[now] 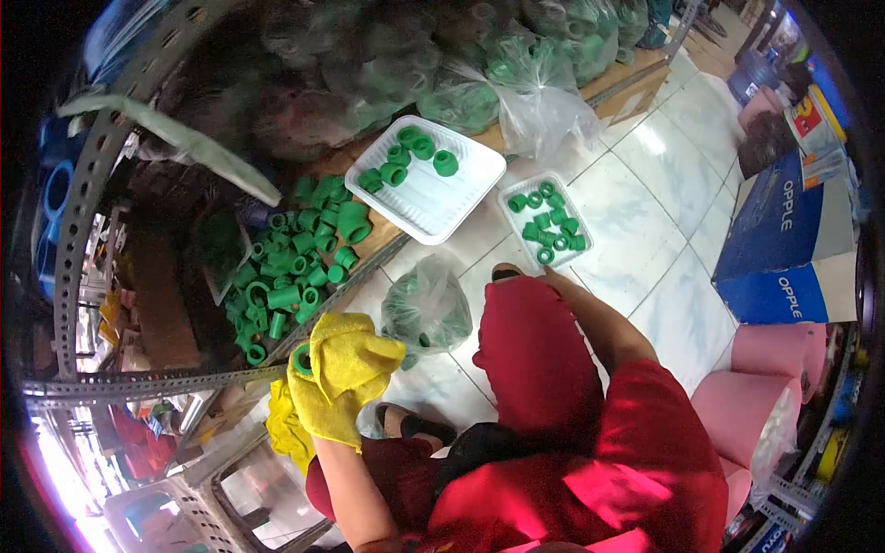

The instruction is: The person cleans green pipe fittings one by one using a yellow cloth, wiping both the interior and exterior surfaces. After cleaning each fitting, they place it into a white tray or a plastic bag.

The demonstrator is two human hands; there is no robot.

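A yellow cloth (346, 369) covers my left hand (336, 392), which is closed around it; a green pipe fitting (302, 359) shows at the cloth's left edge, held in it. My right hand (553, 275) reaches past my right knee to the near end of a small white tray (507, 219) on the floor; its fingers are mostly hidden. That tray holds several green fittings. A larger white tray (479, 189), with several fittings towards its far and left sides, rests partly on the shelf edge. Many loose fittings (304, 244) are heaped on the shelf left of it.
A clear plastic bag (426, 309) stands on the tiled floor between the shelf and my knees. Bags of green fittings (461, 101) line the shelf's back. Blue boxes (770, 235) and pink rolls (756, 415) stand at right. A perforated metal upright (78, 221) rises at left.
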